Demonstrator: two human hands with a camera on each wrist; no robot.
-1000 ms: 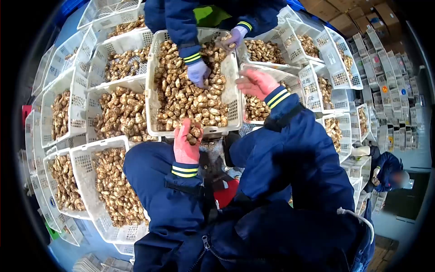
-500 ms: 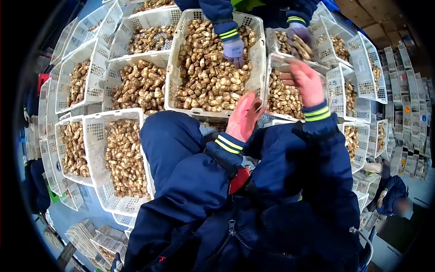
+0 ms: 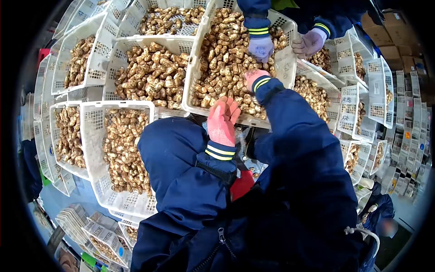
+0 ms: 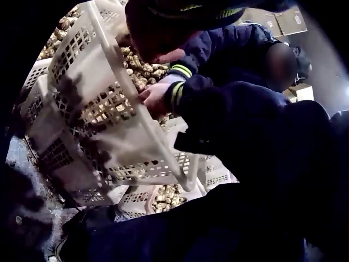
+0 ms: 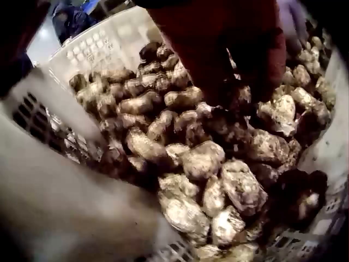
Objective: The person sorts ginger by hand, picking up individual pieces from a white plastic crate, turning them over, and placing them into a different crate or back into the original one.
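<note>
A white perforated crate (image 3: 191, 86) holds many brown, knobbly root-like pieces (image 3: 222, 68). My left hand (image 3: 222, 122), in a pink glove, is at the crate's near edge, palm up with loosely bent fingers and nothing seen in it. Inside the crate, my right hand (image 3: 257, 77) reaches down to the pieces. The right wrist view shows its gloved fingers (image 5: 218, 43) pointing down and touching pieces (image 5: 202, 158), the tips in shadow. In the left wrist view, the right hand (image 4: 157, 99) is by the crate rim (image 4: 117, 65).
Across the crate is another person, one purple-gloved hand (image 3: 261, 47) over the pieces and the other hand (image 3: 309, 44) by the right rim. More filled crates stand left (image 3: 93, 136) and right (image 3: 333, 90). Stacked crates (image 3: 403, 136) and cardboard boxes (image 3: 389, 54) lie farther right.
The pieces in my left hand are gone from it. My right hand has moved left from over the right-hand crate into the middle crate. The view has shifted.
</note>
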